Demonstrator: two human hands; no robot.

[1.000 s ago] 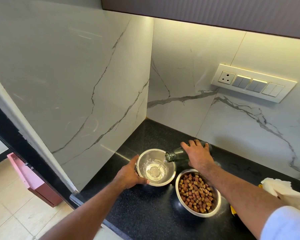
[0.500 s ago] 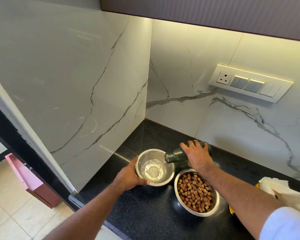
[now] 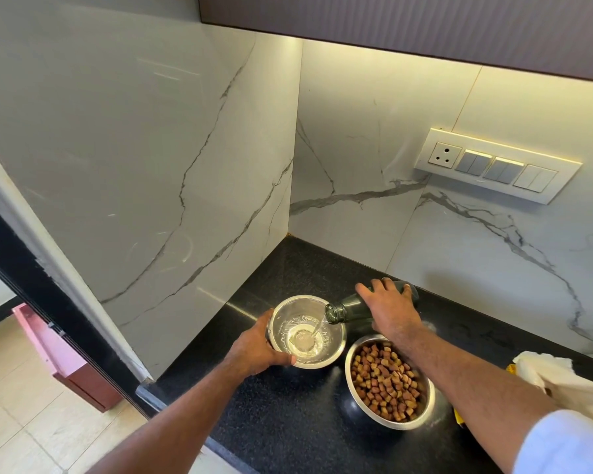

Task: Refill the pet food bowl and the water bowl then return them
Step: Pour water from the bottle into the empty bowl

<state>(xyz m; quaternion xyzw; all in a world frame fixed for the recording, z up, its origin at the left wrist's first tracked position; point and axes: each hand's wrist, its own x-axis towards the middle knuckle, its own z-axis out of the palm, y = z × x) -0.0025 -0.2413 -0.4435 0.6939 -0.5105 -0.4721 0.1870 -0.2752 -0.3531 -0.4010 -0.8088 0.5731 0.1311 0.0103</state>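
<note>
**Water going in, kibble already served**

On the black counter (image 3: 288, 422), tucked into the marble corner, a person is pouring. Their right hand (image 3: 391, 311) is curled over the body of a dark green bottle (image 3: 351, 309), which lies tipped nearly flat with its mouth at the 3 o'clock edge of the water bowl (image 3: 307, 331). A thin stream runs from the mouth down to the bowl's middle. The left hand (image 3: 259, 348) grips the steel bowl at its 8 o'clock side, fingers wrapped round the outer wall and thumb along the near rim, steadying it.

Compared with a second ago, little has shifted in the grip or the tilt; what has changed is the pool, which now looks a touch broader and more ruffled around the spot where the stream lands. I judge the filling is under way but far from done, as the water sits low and much of the inner wall is bare.

Just beside it, at 4 o'clock, the food bowl (image 3: 389, 381) stands heaped with brown kibble, so that half of the job looks finished. A crumpled white cloth (image 3: 555, 374) lies further off at 3 o'clock, near the counter's right end.

Both bowls are on the counter, not yet returned.
</note>
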